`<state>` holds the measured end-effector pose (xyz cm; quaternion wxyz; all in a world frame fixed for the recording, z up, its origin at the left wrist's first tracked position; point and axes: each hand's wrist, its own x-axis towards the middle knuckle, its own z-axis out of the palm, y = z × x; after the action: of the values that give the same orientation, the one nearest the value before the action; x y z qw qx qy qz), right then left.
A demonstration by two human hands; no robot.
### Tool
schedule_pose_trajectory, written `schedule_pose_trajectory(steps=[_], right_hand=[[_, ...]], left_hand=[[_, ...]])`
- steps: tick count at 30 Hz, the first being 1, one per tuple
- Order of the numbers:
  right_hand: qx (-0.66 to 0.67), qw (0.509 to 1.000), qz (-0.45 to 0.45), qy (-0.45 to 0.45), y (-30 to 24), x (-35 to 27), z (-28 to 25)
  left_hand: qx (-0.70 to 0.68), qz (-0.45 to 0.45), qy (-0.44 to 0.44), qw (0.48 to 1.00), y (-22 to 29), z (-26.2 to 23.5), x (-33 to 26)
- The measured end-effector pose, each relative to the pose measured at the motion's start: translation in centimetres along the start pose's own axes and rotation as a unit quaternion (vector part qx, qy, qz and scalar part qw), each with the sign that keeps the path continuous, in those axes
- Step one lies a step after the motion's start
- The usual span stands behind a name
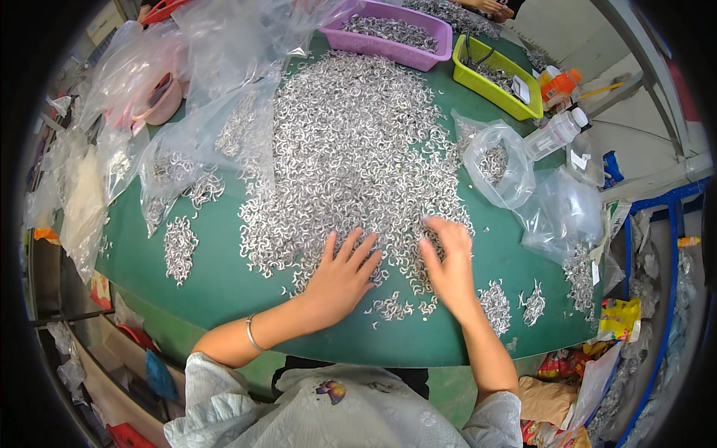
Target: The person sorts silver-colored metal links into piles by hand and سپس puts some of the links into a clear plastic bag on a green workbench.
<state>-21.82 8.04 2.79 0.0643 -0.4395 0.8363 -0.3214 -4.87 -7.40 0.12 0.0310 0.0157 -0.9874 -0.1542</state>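
Observation:
A broad heap of small silvery curved metal pieces [351, 142] covers the middle of the green table [224, 299]. My left hand [340, 280] lies at the heap's near edge, palm down, its fingers spread over the pieces. To its right, my right hand [450, 261] rests on the heap's near right edge. Its thumb and index finger stand apart, and the other fingers are partly hidden; nothing shows between them. Between and below the hands is a small loose cluster of pieces [391, 307]. Right of my right wrist sits another small pile [494, 308].
Clear plastic bags [224, 45] and a pink basket [160, 102] crowd the left. A purple basket [388, 33] and a yellow-green basket [497, 78], both holding metal pieces, stand at the back. An open plastic bag [499, 160] and a bottle [556, 133] are on the right.

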Motion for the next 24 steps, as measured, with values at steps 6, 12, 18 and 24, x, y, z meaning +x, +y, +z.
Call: schedule_pose_trajectory(steps=[6,12,18,24], right_hand=[[-0.157,0.978,0.051,0.125,5.7,6.7,0.5],[-0.086,0.991,0.022,0.103,7.2,7.4,0.2],[0.035,0.988,-0.006,0.152,5.9,9.9,-0.7],[-0.090,0.988,-0.041,0.116,9.5,13.1,0.6]], left_hand=[[-0.020,0.013,0.006,1.000,0.0,0.6,0.0],[-0.041,0.023,-0.001,0.999,-0.4,0.4,-0.5],[-0.051,0.021,-0.003,0.998,-0.5,0.3,-0.5],[-0.062,0.027,-0.002,0.998,-0.7,0.3,-0.4]])
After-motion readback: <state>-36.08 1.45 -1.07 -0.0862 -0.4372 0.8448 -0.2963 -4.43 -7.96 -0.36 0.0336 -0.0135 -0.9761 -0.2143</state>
